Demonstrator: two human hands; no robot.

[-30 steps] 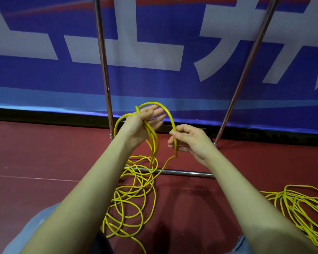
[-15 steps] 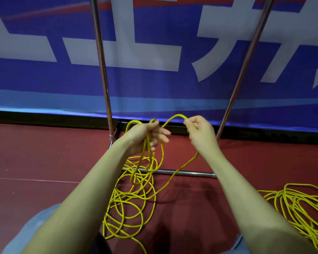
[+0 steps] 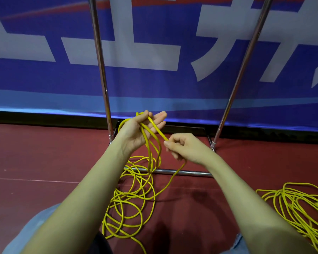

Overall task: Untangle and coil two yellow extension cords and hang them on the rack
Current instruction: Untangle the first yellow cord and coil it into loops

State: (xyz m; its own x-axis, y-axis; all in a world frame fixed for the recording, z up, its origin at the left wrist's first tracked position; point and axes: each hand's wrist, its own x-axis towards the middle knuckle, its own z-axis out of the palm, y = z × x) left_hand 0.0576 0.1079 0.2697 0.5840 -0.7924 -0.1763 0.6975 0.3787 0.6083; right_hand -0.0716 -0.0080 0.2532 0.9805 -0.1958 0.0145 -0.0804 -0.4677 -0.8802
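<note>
Left hand: the left hand (image 3: 136, 132) sits at the centre of the frame, palm turned up toward the camera, with several yellow loops lying across it; the thumb presses over the strands near the top while the fingers (image 3: 159, 117) stretch out almost straight behind them.
Right hand: the right hand (image 3: 185, 148), just right of centre and slightly lower, has its fingers curled and pinches one strand running down from the left palm; the strand leaves below the wrist and drops to the floor.
Held cord: the first yellow cord (image 3: 151, 154) hangs from the left hand in long loops that cross the bottom bar of the rack and join a loose tangle on the floor at lower centre, between the two forearms.
Second cord: the second yellow cord (image 3: 297, 208) lies in a loose pile at the lower right edge of the frame, well apart from both hands and touched by neither.
Rack: the metal rack (image 3: 101, 70) shows two shiny uprights rising out of the top of the frame and a horizontal bar low behind the hands.
Floor: the red floor (image 3: 35, 153) fills the lower half.
Backdrop: a blue banner (image 3: 154, 83) with large white characters spans the upper half, behind the rack.
</note>
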